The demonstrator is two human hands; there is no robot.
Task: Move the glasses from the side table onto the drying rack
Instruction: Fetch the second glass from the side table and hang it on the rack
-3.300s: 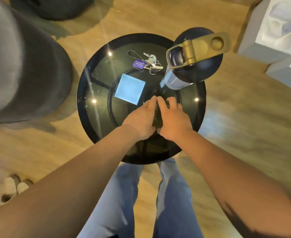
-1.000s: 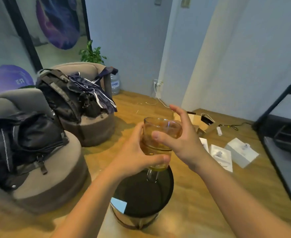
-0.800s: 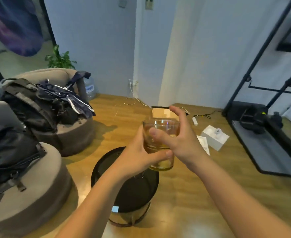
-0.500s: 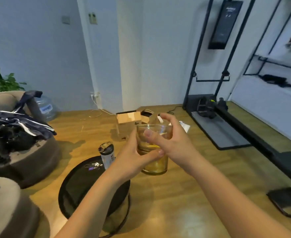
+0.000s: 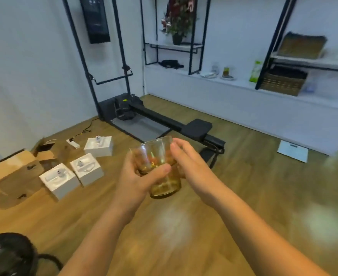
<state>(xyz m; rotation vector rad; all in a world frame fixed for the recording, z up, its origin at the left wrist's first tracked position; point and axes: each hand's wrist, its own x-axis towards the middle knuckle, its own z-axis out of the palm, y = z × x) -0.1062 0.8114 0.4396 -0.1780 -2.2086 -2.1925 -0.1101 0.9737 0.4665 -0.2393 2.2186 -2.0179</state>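
Observation:
A clear amber-tinted glass (image 5: 160, 172), apparently two stacked tumblers, is held upright at chest height in front of me. My left hand (image 5: 136, 176) wraps its left side, thumb across the front. My right hand (image 5: 192, 166) cups its right side with fingers at the rim. The black round side table (image 5: 10, 253) shows only as an edge at the bottom left. No drying rack is recognisable in this blurred view.
White boxes (image 5: 88, 170) and an open cardboard box (image 5: 14, 168) lie on the wooden floor at left. A black rowing machine (image 5: 164, 120) stretches across the floor ahead. White shelves with black frames (image 5: 224, 76) carry baskets, a plant and small items. A white scale (image 5: 292, 151) lies at right.
I lifted the glass off the side table with both hands and turned right; the table and beanbags slid out to the left, the shelves came into view.

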